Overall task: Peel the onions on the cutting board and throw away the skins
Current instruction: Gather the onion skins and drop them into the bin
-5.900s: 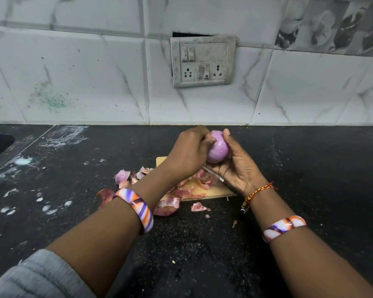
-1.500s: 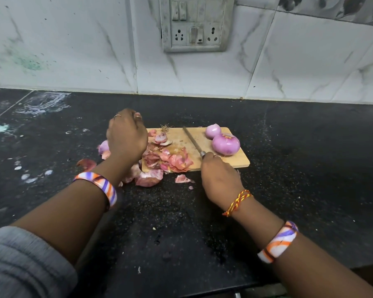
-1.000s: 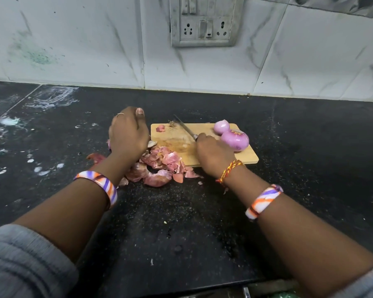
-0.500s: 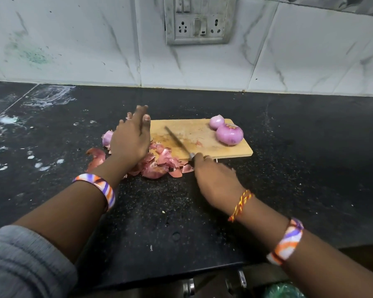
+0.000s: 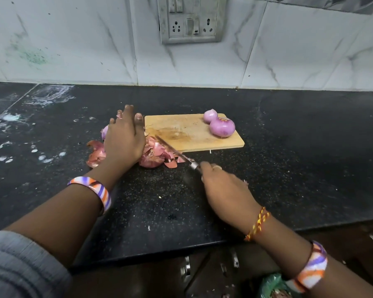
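Two peeled onions [image 5: 222,126] sit upper right on the cutting board [image 5: 194,134]. The left hand [image 5: 124,139], fingers straight, corrals the skins [image 5: 157,154] at centre; the right hand [image 5: 223,188] grips the knife [image 5: 174,153]. Best sweep low, blade flat, toward the surface [image 5: 159,201] edge.

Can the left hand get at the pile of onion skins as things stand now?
Probably yes. The left hand lies open right over the onion skins beside the cutting board. Only the knife, held by the right hand, crosses the pile's right part.
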